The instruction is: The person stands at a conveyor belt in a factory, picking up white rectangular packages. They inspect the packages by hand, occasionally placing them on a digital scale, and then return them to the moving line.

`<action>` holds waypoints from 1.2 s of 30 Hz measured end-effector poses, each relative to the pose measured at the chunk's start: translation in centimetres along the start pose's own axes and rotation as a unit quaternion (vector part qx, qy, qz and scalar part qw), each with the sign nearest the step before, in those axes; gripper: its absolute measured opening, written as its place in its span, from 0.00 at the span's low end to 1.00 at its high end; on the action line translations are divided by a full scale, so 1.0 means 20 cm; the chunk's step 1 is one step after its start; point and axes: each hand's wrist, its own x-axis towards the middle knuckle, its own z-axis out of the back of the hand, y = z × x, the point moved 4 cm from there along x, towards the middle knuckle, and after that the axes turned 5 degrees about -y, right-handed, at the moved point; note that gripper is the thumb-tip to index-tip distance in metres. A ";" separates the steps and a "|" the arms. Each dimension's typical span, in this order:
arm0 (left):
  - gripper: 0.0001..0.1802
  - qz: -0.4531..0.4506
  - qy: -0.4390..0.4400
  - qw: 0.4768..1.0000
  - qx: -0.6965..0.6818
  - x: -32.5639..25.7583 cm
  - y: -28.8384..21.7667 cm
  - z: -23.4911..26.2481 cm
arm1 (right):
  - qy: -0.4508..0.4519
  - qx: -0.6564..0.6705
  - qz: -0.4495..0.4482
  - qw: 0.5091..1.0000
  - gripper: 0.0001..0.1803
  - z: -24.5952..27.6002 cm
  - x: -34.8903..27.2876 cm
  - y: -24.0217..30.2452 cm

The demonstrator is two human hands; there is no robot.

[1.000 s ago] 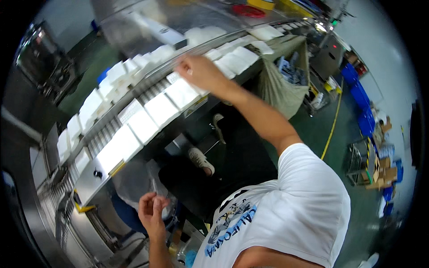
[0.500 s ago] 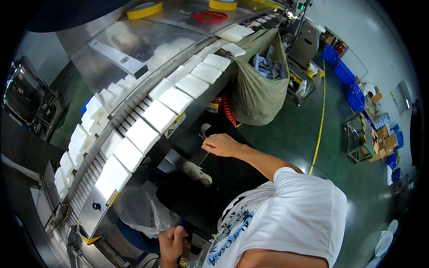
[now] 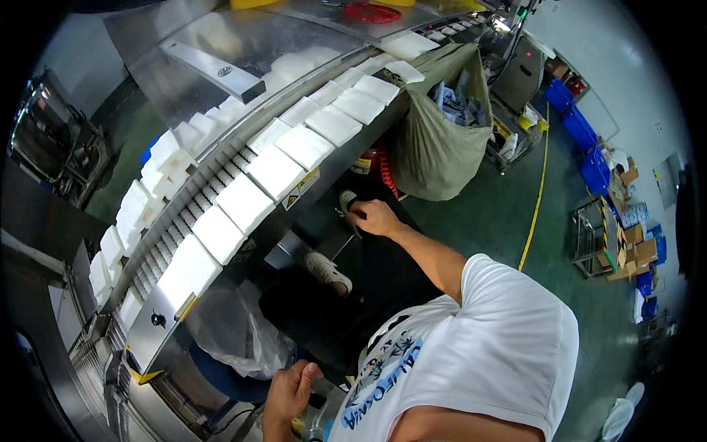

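My right hand (image 3: 374,219) is closed over my dark trousers, to the right of the conveyor. A thin metal tool, perhaps tweezers, shows at its fingers; its kind is hard to make out. Low in the view, my left hand (image 3: 292,392) has its fingers curled and thumb raised, next to a clear plastic bag (image 3: 247,335). Whatever it may hold is hidden. White square folded pads (image 3: 245,204) lie in a row along the conveyor's near ledge. Others sit on the conveyor rollers (image 3: 193,210), and stacks of white pads (image 3: 168,155) line the far side.
A green cloth sack (image 3: 434,158) with crumpled wrappers hangs at the conveyor's far end. Red scissors (image 3: 372,12) and yellow tape rolls (image 3: 254,3) lie on the metal table (image 3: 309,29). Blue crates (image 3: 578,121) and a cart (image 3: 595,239) stand along the right wall.
The view has shifted slightly. My right hand has moved up and right toward the far shoe. My left hand is a little further right, and pads on the rollers have moved along.
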 end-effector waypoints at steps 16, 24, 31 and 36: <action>0.24 -0.029 0.030 0.993 0.109 0.02 -0.05 0.00 | 0.011 -0.022 -0.008 1.000 0.16 -0.01 0.01 -0.05; 0.26 -0.061 0.046 0.989 0.124 -0.01 -0.05 0.02 | 0.001 0.012 -0.017 1.000 0.11 -0.05 -0.01 -0.02; 0.25 -0.053 0.053 0.989 0.131 -0.02 0.05 0.00 | 0.117 0.178 -0.043 0.976 0.12 -0.10 -0.03 0.12; 0.24 -0.076 0.041 0.989 0.120 -0.01 0.04 0.00 | 0.135 0.181 0.289 0.930 0.06 0.11 0.15 0.97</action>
